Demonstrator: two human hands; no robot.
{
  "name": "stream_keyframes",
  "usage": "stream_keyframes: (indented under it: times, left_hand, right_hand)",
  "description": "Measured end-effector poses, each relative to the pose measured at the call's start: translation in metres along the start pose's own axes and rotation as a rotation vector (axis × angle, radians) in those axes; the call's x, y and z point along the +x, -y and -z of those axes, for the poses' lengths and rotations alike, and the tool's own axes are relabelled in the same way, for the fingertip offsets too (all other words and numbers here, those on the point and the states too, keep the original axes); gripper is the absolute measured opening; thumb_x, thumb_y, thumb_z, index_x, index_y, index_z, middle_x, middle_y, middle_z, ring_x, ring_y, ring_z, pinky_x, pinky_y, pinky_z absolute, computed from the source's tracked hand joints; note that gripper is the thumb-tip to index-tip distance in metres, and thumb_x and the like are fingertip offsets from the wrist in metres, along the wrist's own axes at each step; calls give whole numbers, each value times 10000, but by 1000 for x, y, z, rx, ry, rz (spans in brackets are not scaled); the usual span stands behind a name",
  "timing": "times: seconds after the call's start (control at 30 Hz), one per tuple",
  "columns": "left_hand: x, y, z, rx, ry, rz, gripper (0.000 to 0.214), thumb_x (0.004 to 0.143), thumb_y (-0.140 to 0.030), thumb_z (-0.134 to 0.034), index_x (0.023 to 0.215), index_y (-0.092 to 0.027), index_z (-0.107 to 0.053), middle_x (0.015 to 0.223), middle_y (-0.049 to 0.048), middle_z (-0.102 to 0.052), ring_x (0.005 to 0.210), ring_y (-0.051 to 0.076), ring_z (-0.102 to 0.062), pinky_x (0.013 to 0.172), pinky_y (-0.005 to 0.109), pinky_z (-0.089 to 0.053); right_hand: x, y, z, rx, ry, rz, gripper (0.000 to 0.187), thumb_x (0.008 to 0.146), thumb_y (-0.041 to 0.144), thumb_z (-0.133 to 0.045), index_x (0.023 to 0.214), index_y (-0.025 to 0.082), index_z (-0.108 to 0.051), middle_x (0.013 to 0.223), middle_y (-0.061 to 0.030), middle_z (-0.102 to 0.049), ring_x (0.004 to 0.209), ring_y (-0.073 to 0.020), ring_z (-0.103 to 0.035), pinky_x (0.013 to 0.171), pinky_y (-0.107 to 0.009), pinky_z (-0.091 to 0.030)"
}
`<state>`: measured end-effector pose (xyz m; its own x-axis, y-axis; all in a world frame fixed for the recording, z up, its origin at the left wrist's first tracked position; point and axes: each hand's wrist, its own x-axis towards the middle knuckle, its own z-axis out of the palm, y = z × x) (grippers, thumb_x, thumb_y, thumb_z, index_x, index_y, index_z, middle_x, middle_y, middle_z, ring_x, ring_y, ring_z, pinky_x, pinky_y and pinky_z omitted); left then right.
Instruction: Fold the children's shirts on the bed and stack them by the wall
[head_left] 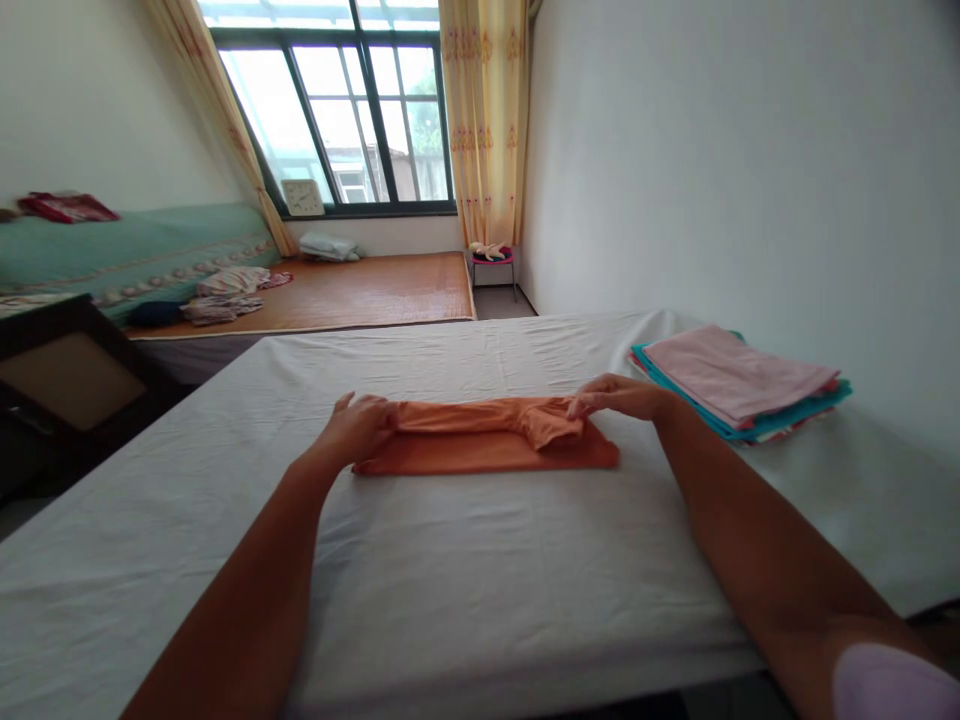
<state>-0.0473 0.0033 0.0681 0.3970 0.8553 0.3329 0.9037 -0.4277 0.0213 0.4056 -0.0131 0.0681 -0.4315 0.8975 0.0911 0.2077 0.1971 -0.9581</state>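
An orange shirt (465, 450), folded into a long strip, lies on the white-sheeted table or bed (465, 560) in front of me. Its far part is turned over toward me, and a short sleeve shows on top near the right end. My left hand (367, 425) is closed on the upper left corner, with the fingertips partly hidden by the cloth. At the upper right corner, my right hand (611, 395) pinches the fabric beside the sleeve between thumb and fingers.
Folded clothes (742, 375), pink over turquoise, are stacked at the right near the wall. Beyond stands a low bed with a brown mat (390, 285) and crumpled clothes (229, 290). A dark cabinet (75, 390) is at left, a small stool (493, 258) by the curtain.
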Motion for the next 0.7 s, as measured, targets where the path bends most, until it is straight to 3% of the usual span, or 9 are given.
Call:
stream_keyframes:
  times: [0.07,0.13,0.23,0.3,0.37,0.43,0.5,0.6,0.7]
  left_hand:
    - [-4,9,2,-79,248,-34,103,742,-334,-607,774,-289,-693,887,-19,-713,917,227,-640,967,392,-380]
    - [-7,19,3,-153,333,-10,222,761,-474,-585,793,-297,-714,831,-19,-717,802,212,-653,813,311,-449]
    - [-7,32,1,-196,142,111,381,851,-528,-443,885,-260,-712,873,14,-726,821,216,-660,762,288,-467]
    - [-6,39,-6,-191,-21,182,411,881,-478,-392,1011,-225,-688,1006,53,-715,919,227,-653,839,313,-471]
    - [-5,44,-19,-197,-106,236,445,886,-423,-363,1138,-186,-644,1136,93,-678,1032,239,-626,934,346,-451]
    - [-3,47,-33,-242,-92,261,487,888,-396,-335,1216,-157,-603,1212,111,-646,1124,240,-588,999,360,-424]
    - [-1,47,-45,-306,-26,235,507,894,-400,-318,1257,-160,-579,1253,101,-628,1181,229,-555,1033,361,-404]
    - [5,44,-53,-359,63,133,484,878,-400,-346,1227,-185,-604,1237,83,-632,1187,223,-543,1048,369,-391]
    - [9,42,-50,-373,103,69,440,841,-397,-397,1122,-184,-659,1103,91,-658,1059,229,-598,980,363,-439]
  right_hand:
    - [-4,2,-1,-65,141,-107,498,759,613,-641,789,125,-732,841,-100,-719,818,-205,-653,765,-330,-506]
    - [-1,0,-1,-93,98,-150,548,789,649,-579,761,122,-727,830,-105,-718,803,-189,-650,744,-304,-509]
    - [10,-11,1,-161,-142,-124,566,805,674,-525,740,138,-697,790,-86,-707,732,-166,-630,681,-277,-504]
    - [15,-22,5,-306,-261,-92,506,794,642,-552,785,157,-694,792,-67,-704,717,-171,-622,686,-288,-499]
    - [18,-32,10,-503,-318,-76,430,776,585,-594,834,174,-704,810,-57,-708,747,-192,-628,733,-309,-489]
    - [18,-40,13,-640,-301,-86,383,758,542,-617,851,185,-717,824,-57,-712,794,-214,-633,769,-323,-473]
    - [17,-46,14,-665,-199,-94,365,730,529,-643,832,187,-721,826,-56,-710,818,-224,-629,768,-322,-464]
    - [18,-49,13,-579,-94,-71,344,661,504,-698,756,174,-693,815,-48,-693,782,-202,-610,730,-304,-460]
    - [18,-47,10,-434,-117,-78,334,634,470,-716,753,166,-642,757,-23,-660,699,-160,-573,647,-274,-442]
